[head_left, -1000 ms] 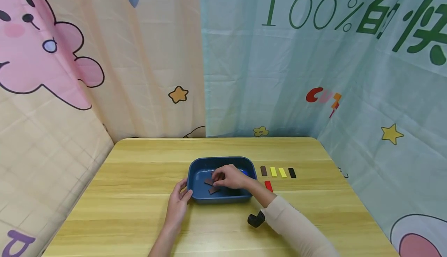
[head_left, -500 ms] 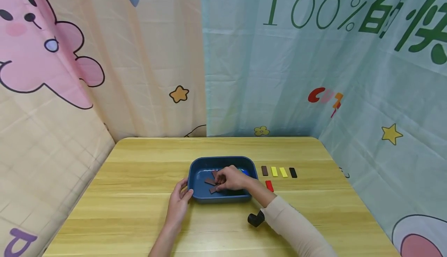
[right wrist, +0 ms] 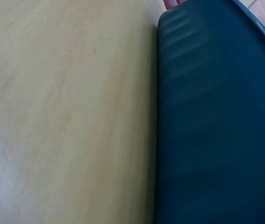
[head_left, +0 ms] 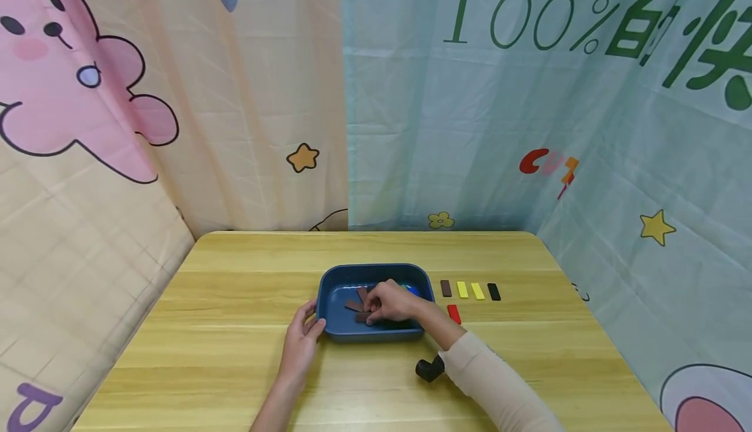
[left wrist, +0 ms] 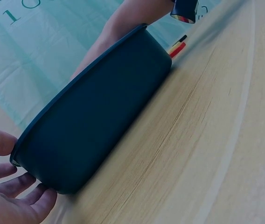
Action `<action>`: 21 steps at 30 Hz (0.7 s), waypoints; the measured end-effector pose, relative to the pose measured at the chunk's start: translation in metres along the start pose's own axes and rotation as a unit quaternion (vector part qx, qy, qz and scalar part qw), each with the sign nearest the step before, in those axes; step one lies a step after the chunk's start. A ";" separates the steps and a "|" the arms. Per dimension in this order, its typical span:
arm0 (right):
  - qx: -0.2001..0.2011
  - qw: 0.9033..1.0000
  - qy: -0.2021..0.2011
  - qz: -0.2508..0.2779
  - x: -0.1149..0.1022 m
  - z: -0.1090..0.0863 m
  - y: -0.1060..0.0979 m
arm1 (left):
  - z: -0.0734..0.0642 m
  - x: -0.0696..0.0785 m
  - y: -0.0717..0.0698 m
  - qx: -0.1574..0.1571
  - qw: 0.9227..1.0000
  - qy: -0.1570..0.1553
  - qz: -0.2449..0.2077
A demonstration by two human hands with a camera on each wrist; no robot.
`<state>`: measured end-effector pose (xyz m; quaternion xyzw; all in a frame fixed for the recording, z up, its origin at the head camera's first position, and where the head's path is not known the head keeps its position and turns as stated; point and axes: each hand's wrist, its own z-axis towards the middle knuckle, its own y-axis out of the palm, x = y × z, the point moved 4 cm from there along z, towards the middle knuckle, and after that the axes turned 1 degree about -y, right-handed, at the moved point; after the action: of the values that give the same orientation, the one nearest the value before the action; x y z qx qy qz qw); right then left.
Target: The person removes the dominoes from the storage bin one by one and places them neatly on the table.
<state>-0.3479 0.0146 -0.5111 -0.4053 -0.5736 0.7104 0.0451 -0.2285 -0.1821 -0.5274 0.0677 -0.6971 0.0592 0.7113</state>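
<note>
A dark blue rectangular tray (head_left: 337,320) stands on the wooden table. My left hand (head_left: 301,337) holds its left end, thumb at the rim and fingers bent against the wall, as the left wrist view also shows. Over the tray, my right hand (head_left: 392,301) reaches down with curled fingers. Its fingertips are at a small brown rectangular block (head_left: 361,318) near the front wall and appear to pinch it. Another brown block (head_left: 354,305) and a third brown block (head_left: 362,293) lie beside the fingers. Blue and green pieces show partly behind the wrist; the hand hides the rest.
Right of the tray lie a brown block (head_left: 446,288), two yellow blocks (head_left: 463,290), a black block (head_left: 494,292) and a red block (head_left: 454,314). A black object (head_left: 429,370) sticks out beside the right sleeve. Printed curtains hang behind the table.
My right hand has shifted slightly right inside the tray. The brown block near the front wall has turned from slanted to nearly level. My left hand stays at the tray's end.
</note>
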 end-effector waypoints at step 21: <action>0.078 0.991 0.014 0.106 -0.001 -0.003 -0.014 | -0.002 0.003 0.000 0.002 1.000 0.002 -0.001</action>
<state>-0.3506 0.0212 -0.4988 -0.4687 -0.4695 0.7482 0.0089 -0.2266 -0.1814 -0.5245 0.0697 -0.6953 0.0605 0.7128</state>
